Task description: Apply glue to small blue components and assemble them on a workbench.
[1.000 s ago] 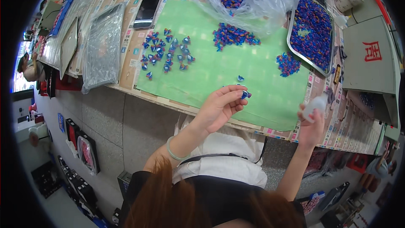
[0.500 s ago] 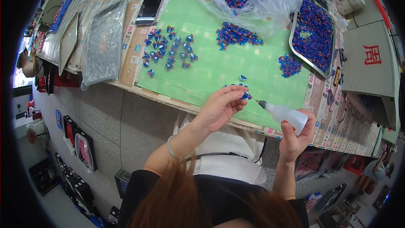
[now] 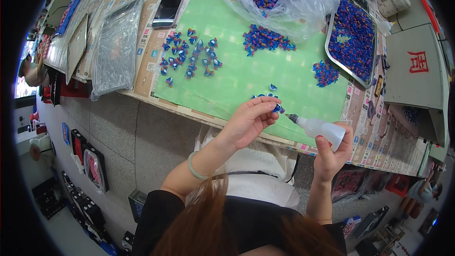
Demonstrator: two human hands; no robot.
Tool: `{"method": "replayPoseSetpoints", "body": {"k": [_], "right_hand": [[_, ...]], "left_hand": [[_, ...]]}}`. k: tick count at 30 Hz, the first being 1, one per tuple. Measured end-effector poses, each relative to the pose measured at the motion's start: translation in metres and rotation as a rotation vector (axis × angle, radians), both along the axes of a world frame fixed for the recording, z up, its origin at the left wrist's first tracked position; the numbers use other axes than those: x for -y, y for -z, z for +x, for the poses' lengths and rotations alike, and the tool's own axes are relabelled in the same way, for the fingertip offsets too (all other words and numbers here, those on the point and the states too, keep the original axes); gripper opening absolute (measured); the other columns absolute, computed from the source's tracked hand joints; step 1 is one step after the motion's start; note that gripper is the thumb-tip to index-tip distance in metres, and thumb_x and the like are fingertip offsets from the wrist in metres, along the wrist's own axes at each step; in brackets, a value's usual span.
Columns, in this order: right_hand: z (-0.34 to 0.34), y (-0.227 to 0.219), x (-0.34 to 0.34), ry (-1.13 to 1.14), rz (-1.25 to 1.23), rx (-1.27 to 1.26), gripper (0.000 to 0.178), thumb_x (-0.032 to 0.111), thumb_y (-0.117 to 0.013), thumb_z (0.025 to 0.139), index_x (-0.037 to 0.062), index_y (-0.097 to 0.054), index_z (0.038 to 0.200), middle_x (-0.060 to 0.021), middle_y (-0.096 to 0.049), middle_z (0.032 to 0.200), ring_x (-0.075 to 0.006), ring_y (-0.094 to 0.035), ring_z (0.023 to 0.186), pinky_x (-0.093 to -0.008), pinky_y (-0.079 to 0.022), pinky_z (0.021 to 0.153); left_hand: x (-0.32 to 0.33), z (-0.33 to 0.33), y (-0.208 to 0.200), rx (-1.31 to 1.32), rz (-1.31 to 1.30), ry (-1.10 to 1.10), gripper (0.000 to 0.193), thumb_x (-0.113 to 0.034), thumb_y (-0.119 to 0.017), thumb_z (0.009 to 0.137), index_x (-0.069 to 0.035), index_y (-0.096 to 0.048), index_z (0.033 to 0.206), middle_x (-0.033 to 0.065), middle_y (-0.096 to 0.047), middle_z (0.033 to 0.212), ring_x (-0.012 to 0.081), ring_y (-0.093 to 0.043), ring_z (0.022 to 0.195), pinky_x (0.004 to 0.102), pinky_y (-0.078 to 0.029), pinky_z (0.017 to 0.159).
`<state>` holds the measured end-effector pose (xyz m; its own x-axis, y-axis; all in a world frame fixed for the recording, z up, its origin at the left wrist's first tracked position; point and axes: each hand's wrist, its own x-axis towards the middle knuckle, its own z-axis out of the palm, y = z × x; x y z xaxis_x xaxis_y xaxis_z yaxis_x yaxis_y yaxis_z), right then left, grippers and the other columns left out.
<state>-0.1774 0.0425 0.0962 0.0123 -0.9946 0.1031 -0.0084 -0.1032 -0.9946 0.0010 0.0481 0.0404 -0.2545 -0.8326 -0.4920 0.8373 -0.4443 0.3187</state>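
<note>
Between thumb and fingertips, my left hand (image 3: 251, 121) pinches a small blue-and-white piece (image 3: 277, 108) with a reddish end. My right hand (image 3: 333, 154) is wrapped round a translucent white squeeze bottle (image 3: 324, 132). Its dark, thin nozzle (image 3: 292, 117) points at the piece, a short gap away. Just beyond my left fingers, a short row of similar blue-and-white pieces (image 3: 270, 95) lies on the green mat (image 3: 227, 80), partly hidden by the hand. One more such piece (image 3: 273, 86) lies a little farther off. Several assembled pieces (image 3: 193, 57) are spread over the mat's left side.
Small blue, red and orange parts lie in a heap (image 3: 265, 39) and a smaller pile (image 3: 326, 73). A metal tray (image 3: 327, 42) of them stands at right, a clear plastic bag (image 3: 303, 4) behind. A phone (image 3: 169, 6) and a plastic-wrapped tray (image 3: 116, 47) are at left. A grey box (image 3: 412, 76) stands far right.
The bottle's nozzle has drawn back slightly from the piece, leaving a wider gap. My left hand, still pinching the piece, has barely moved.
</note>
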Motion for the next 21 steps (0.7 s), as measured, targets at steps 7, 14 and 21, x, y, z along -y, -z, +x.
{"method": "replayPoseSetpoints", "body": {"k": [7, 14, 21], "right_hand": [[-0.009, 0.008, 0.001, 0.032, 0.029, 0.104, 0.022, 0.006, -0.062, 0.070, 0.0016, -0.045, 0.084, -0.0042, -0.047, 0.085, -0.0106, -0.046, 0.078, -0.0225, -0.036, 0.071], [-0.080, 0.042, 0.041, 0.387, 0.087, -0.038, 0.033, 0.003, -0.055, 0.078, -0.0016, -0.035, 0.104, -0.0099, -0.050, 0.097, -0.0155, -0.049, 0.090, -0.0259, -0.041, 0.075], [-0.113, 0.084, 0.053, 0.540, -0.024, -0.250, 0.042, 0.004, -0.058, 0.076, -0.0003, -0.032, 0.108, -0.0095, -0.047, 0.101, -0.0165, -0.049, 0.091, -0.0257, -0.040, 0.076]], "left_hand": [[0.000, 0.000, 0.002, -0.004, -0.003, 0.002, 0.014, -0.006, -0.050, 0.081, 0.000, -0.054, 0.094, 0.0044, -0.058, 0.082, 0.0086, -0.054, 0.069, 0.0206, -0.045, 0.067], [0.002, 0.015, 0.006, -0.025, 0.003, -0.080, 0.015, -0.005, -0.048, 0.082, 0.001, -0.052, 0.095, 0.0059, -0.058, 0.081, 0.0102, -0.055, 0.069, 0.0221, -0.046, 0.067], [0.001, 0.039, 0.011, 0.024, -0.013, -0.158, 0.017, -0.006, -0.047, 0.082, 0.001, -0.050, 0.098, 0.0070, -0.057, 0.081, 0.0113, -0.056, 0.070, 0.0233, -0.047, 0.068]]}}
